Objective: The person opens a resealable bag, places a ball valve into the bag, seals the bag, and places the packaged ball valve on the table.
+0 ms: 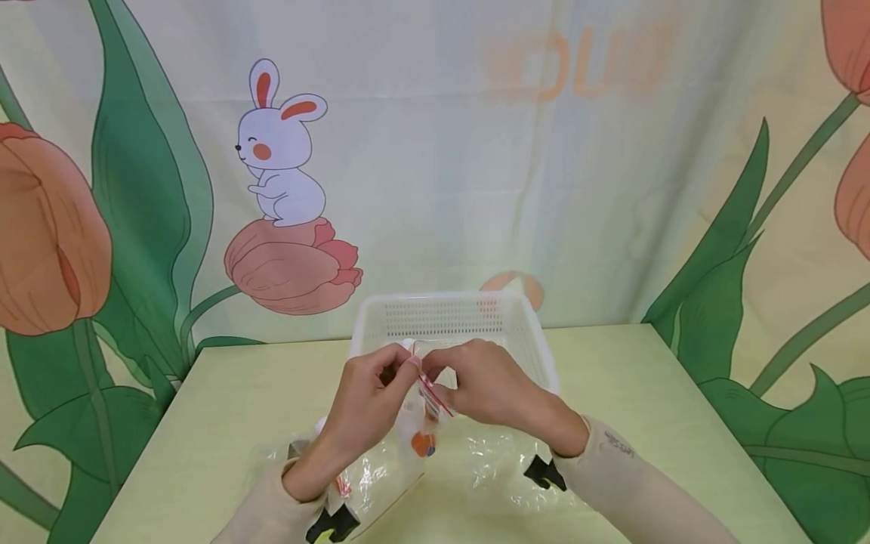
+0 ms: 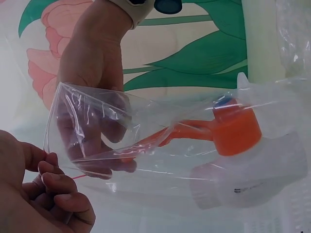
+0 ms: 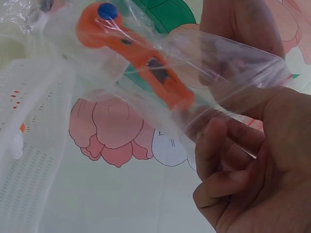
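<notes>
A clear zip-top bag (image 2: 146,177) hangs between my hands, with a red line along its mouth. Inside it is a plastic valve (image 2: 248,174) with a white body and an orange handle (image 3: 141,60) carrying a blue cap. My left hand (image 1: 367,397) pinches one end of the bag's mouth between thumb and fingers. Along the same red-lined edge, my right hand (image 1: 485,381) holds the film between its thumb and curled fingers. The valve hangs below both hands in the head view, partly covered by wrinkled film.
Behind the hands stands a white perforated basket (image 1: 451,296); a small white and orange item (image 3: 18,143) shows through it in the right wrist view. Clear bags (image 1: 377,472) lie on the table beneath my left forearm, and more clear film (image 1: 499,461) lies to the right.
</notes>
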`<state>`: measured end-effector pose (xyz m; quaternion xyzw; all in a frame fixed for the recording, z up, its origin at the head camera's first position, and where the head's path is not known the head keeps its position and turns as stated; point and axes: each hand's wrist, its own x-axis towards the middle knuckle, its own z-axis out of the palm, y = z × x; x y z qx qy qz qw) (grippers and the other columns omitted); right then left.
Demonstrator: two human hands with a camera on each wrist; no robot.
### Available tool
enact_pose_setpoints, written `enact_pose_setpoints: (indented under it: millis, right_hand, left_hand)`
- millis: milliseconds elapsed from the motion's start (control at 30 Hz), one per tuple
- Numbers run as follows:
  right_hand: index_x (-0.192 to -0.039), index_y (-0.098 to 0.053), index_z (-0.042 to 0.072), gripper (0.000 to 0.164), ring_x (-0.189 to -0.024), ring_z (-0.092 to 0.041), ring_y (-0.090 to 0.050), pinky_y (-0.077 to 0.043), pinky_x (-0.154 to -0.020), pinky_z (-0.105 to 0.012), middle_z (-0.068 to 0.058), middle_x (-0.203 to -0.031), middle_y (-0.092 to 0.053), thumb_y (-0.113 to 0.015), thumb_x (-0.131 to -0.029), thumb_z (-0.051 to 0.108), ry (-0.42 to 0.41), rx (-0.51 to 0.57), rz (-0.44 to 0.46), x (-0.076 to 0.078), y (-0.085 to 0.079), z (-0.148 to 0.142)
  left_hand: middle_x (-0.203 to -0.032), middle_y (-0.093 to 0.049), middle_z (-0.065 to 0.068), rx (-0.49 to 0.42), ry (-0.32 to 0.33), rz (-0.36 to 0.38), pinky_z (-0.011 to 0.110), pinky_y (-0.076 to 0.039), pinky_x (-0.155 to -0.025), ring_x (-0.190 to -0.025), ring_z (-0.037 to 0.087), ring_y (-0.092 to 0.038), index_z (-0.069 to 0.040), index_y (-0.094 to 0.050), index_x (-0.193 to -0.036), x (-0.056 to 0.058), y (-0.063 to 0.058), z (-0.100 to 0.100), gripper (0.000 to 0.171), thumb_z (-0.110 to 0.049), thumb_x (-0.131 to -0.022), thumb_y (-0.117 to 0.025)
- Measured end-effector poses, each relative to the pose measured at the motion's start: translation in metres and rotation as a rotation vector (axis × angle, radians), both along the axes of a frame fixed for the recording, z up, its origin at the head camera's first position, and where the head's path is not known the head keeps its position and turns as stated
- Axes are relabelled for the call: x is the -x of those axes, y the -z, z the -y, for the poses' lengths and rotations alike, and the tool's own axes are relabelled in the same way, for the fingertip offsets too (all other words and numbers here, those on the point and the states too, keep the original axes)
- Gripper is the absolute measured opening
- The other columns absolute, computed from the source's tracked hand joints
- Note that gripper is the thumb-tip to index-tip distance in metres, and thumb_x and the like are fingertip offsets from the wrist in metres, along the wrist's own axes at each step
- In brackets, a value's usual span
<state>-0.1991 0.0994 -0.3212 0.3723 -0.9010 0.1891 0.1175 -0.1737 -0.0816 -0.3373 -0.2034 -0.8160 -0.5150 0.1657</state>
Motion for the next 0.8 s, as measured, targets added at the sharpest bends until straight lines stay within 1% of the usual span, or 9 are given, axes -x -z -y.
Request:
enact_pose_setpoints:
  millis: [100,167,233,400,533,667,800]
  right_hand:
    - [-0.094,-0.069,0.026,0.014,-0.056,0.003,-0.05,-0.04,-0.056,-0.014,0.017,-0.084,-0.068,-0.062,-0.083,0.021,0.005,0.057,0.004,-0.001,-0.005,-0.003]
    - [-0.094,-0.069,0.025,0.014,-0.051,0.004,-0.046,-0.04,-0.054,-0.014,0.016,-0.083,-0.068,-0.062,-0.084,0.022,0.009,0.09,-0.001,-0.003,-0.009,-0.005]
    - [-0.093,-0.069,0.024,0.012,-0.048,0.004,-0.045,-0.04,-0.053,-0.014,0.016,-0.083,-0.068,-0.062,-0.084,0.022,0.002,0.127,-0.01,-0.005,-0.013,-0.007]
    - [-0.09,-0.069,0.022,0.006,-0.056,0.003,-0.05,-0.043,-0.056,-0.014,0.015,-0.082,-0.067,-0.065,-0.085,0.022,-0.032,0.237,-0.034,-0.01,-0.02,-0.013]
    - [-0.085,-0.068,0.023,0.004,-0.06,0.002,-0.051,-0.045,-0.059,-0.015,0.014,-0.076,-0.065,-0.066,-0.086,0.026,-0.031,0.315,-0.056,-0.014,-0.023,-0.017]
    - [-0.076,-0.065,0.025,0.011,-0.059,0.001,-0.049,-0.044,-0.057,-0.017,0.016,-0.067,-0.059,-0.068,-0.084,0.031,0.001,0.335,-0.085,-0.02,-0.025,-0.021]
    - [-0.07,-0.063,0.025,0.015,-0.056,0.0,-0.047,-0.041,-0.054,-0.015,0.017,-0.063,-0.055,-0.07,-0.08,0.033,0.018,0.312,-0.111,-0.026,-0.022,-0.022]
  left_hand:
    - [-0.058,-0.048,-0.002,-0.011,-0.022,0.008,0.02,-0.034,-0.047,-0.052,0.008,-0.042,-0.011,-0.061,-0.072,0.001,0.001,0.001,0.019,-0.014,-0.091,-0.056]
    - [-0.058,-0.049,-0.002,-0.016,-0.032,0.01,0.02,-0.035,-0.047,-0.052,0.009,-0.043,-0.01,-0.062,-0.073,0.001,0.001,0.001,0.019,-0.015,-0.091,-0.057]
    - [-0.058,-0.049,-0.002,-0.023,-0.035,0.016,0.021,-0.035,-0.046,-0.052,0.009,-0.043,-0.01,-0.062,-0.074,0.001,0.001,0.001,0.019,-0.016,-0.091,-0.057]
    - [-0.058,-0.051,-0.002,-0.043,-0.055,0.023,0.021,-0.036,-0.047,-0.052,0.01,-0.044,-0.015,-0.063,-0.073,0.002,0.002,0.002,0.019,-0.018,-0.091,-0.058]
    - [-0.058,-0.052,-0.001,-0.056,-0.074,0.021,0.021,-0.036,-0.047,-0.052,0.01,-0.044,-0.016,-0.063,-0.072,0.003,0.003,0.002,0.02,-0.019,-0.091,-0.058]
    - [-0.058,-0.052,0.0,-0.079,-0.098,0.022,0.022,-0.037,-0.047,-0.052,0.01,-0.045,-0.014,-0.065,-0.072,0.003,0.003,0.002,0.02,-0.02,-0.091,-0.059]
    - [-0.059,-0.052,0.001,-0.106,-0.123,0.036,0.021,-0.035,-0.046,-0.051,0.01,-0.045,-0.012,-0.065,-0.072,0.002,-0.001,0.0,0.022,-0.02,-0.091,-0.058]
